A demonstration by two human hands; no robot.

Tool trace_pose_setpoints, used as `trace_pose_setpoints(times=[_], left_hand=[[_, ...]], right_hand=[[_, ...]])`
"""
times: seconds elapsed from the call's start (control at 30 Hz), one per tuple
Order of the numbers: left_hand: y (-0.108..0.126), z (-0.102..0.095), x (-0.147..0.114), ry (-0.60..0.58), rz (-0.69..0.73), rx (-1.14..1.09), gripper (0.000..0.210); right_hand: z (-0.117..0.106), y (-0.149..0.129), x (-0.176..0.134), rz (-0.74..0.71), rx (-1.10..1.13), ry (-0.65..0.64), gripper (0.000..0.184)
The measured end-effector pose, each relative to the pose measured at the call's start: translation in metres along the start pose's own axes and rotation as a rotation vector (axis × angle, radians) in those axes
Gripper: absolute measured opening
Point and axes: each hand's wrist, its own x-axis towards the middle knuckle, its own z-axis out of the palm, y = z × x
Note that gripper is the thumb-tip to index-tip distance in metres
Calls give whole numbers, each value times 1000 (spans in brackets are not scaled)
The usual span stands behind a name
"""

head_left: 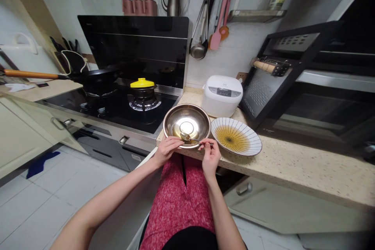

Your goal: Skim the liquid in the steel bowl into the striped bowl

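Note:
A shiny stainless steel mixing bowl (197, 119) rests on the counter edge right in front of me, with light reflecting off its inside. Over its near rim lies a metal spoon (185, 136), its head pointing left. My right hand (210, 154) pinches the spoon's handle at the bowl's right side. My left hand (169, 149) is at the near left rim, fingers together and tips close against the spoon's head; whether they grip the rim or the spoon is hidden. Just right of the bowl sits a wide striped plate (254, 140) with a yellow-brown centre.
A white rice cooker (222, 95) stands behind the bowl and plate. On the black stove (120, 111) to the left are a small pot with a yellow lid (142, 83) and a wok (96, 76) with a wooden handle. An oven (331, 101) fills the right side.

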Motion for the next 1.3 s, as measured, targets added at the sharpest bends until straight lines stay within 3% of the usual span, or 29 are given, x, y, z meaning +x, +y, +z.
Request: trace_pose_setpoints(times=[0.63,1.3], left_hand=[[0,-2,3,-22,-1,-30,29],[3,-6,7,-27,6,-17,29]], right_hand=[[-9,-16,0,3,41,72,30],[-21,-40,36,-90,76,211,26]])
